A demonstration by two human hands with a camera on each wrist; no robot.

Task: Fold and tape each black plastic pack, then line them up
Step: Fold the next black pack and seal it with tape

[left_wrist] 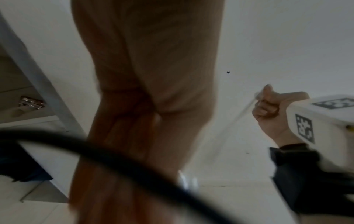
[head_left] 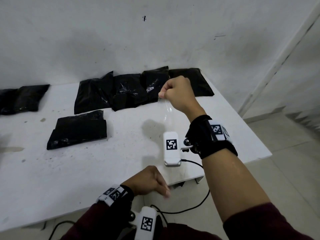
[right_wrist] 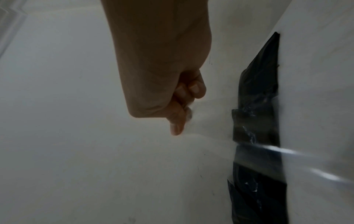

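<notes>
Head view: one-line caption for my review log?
Right hand pinches clear tape stretched above the table; folded black pack waits.

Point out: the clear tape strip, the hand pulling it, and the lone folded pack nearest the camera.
clear tape strip (head_left: 167,110), head view, middle of the stretched strip.
right hand (head_left: 176,92), head view, back of the fist that pinches the strip's end.
folded black pack (head_left: 78,130), head view, centre of its top face.

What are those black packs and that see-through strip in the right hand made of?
Packs: thin black plastic film, judging by creases and shiny glints. Strip pinched by the right hand: clear glossy tape, probably plastic; the table shows through it.
</notes>
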